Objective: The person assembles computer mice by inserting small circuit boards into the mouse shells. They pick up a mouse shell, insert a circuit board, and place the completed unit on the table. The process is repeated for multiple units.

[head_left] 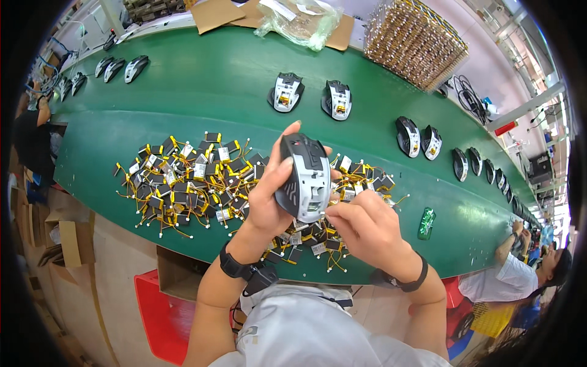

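A black and silver-white computer mouse (310, 174) is raised over the green bench, with a small open recess at its near end. My left hand (264, 205) is closed around the mouse, gripping it from the left side and beneath. At the recess's right edge, my right hand (372, 227) has its thumb and forefinger pinched together. Whatever sits between those fingertips is too small or too hidden to make out. Below both hands spreads a loose pile of small battery packs (189, 183), grey and black with yellow tape, thin wires and white plugs.
Two mice (285, 93) lie beyond my hands on the green belt (208, 73); more line it left and right. A green packet (427, 223) lies right of the batteries. Stacked trays (416, 44) and cardboard (215, 15) stand behind. A red bin (160, 318) is below; a co-worker (513, 275) sits right.
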### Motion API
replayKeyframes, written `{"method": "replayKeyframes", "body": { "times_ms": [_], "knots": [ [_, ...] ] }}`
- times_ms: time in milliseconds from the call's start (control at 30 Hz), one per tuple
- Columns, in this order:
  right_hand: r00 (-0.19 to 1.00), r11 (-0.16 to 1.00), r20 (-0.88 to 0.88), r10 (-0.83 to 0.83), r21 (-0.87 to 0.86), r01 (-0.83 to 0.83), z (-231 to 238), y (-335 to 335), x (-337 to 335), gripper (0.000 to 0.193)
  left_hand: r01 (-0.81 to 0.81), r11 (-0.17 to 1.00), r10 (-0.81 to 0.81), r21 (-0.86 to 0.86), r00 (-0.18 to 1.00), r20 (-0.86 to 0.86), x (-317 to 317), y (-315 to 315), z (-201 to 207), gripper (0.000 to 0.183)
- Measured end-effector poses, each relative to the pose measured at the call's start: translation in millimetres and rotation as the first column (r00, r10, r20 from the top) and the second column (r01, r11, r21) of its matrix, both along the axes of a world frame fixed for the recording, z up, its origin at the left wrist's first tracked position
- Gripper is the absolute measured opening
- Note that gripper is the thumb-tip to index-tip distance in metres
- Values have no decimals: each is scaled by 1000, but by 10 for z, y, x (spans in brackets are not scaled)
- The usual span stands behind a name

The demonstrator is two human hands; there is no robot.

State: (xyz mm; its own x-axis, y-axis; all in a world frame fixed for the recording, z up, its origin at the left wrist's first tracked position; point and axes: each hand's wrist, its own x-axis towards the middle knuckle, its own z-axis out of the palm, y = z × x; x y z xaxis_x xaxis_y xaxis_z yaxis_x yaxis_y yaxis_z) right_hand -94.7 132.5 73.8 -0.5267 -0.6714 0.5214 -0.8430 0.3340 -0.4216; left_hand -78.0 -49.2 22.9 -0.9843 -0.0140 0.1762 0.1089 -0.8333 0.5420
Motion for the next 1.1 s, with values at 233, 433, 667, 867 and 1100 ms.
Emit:
{"method": "replayKeyframes", "body": {
  "times_ms": [233,433,667,867,1100],
  "knots": [
    [432,924,877,211,-324,205,120,-26,121,12,-167,975,136,-146,971,-198,103,-117,177,100],
    [520,897,839,161,-344,278,27,-151,183,12,-174,979,121,-102,910,-396,93,-88,95,79],
    [658,862,750,65,-375,342,-165,-187,178,9,-225,970,162,-91,879,-448,170,-7,103,66],
    [787,889,614,-50,-332,315,-111,-199,169,10,-227,968,161,-105,887,-434,203,8,109,66],
    [764,896,645,-29,-322,306,-137,-174,136,10,-207,972,135,-109,878,-460,193,36,79,65]
  ]
}}
